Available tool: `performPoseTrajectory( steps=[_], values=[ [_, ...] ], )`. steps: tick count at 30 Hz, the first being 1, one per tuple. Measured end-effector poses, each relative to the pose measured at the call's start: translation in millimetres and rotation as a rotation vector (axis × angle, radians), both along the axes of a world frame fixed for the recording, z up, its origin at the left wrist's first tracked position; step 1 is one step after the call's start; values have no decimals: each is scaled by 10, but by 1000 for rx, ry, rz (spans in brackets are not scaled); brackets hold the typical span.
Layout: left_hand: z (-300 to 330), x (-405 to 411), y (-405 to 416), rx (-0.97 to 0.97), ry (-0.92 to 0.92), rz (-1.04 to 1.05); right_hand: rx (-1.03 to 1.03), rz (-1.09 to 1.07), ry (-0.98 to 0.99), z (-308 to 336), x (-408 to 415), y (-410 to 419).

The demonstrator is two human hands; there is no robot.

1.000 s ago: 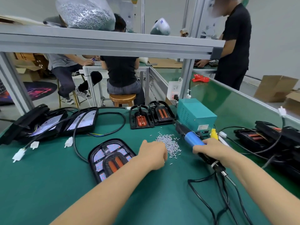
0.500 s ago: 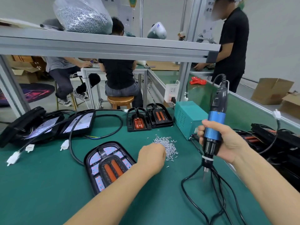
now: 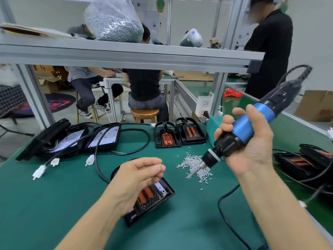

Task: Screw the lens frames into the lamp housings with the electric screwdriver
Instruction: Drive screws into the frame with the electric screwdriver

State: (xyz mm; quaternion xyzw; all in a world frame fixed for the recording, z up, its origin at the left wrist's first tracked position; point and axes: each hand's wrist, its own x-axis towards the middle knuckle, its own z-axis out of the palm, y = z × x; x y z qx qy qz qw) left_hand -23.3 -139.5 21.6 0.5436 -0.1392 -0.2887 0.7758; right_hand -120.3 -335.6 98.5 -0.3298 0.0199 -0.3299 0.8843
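We look down on a green table [image 3: 54, 204] under a metal shelf [image 3: 126, 56] that carries a bag of screws [image 3: 113, 20]. Beyond it two people sit with their backs to us and one stands at the right. Our left hand [image 3: 135, 179] pinches a small screw [image 3: 161, 165] between thumb and fingers above a lamp [image 3: 153, 197], hiding much of it. Our right hand [image 3: 250, 143] grips the blue screwdriver [image 3: 241, 134], tilted, its tip over a loose pile of screws [image 3: 194, 165]. More lamps [image 3: 106, 136] with black cables [image 3: 137, 147] lie behind, and a teal box [image 3: 211, 123] stands beside the screwdriver.
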Motion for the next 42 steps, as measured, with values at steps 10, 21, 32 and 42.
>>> performPoseTrajectory(
  steps=[10,21,32,42],
  values=[
    [-70,-120,117,-157,145,34,58,-67,-188,-26,321,502],
    [-74,-152,99,-241,298,70,-1,-74,-173,-32,346,585],
    [-122,-185,83,-221,237,85,-55,-59,-172,-79,346,611],
    [-143,-221,20,-102,-131,324,-125,-101,-208,-103,356,640]
  ],
)
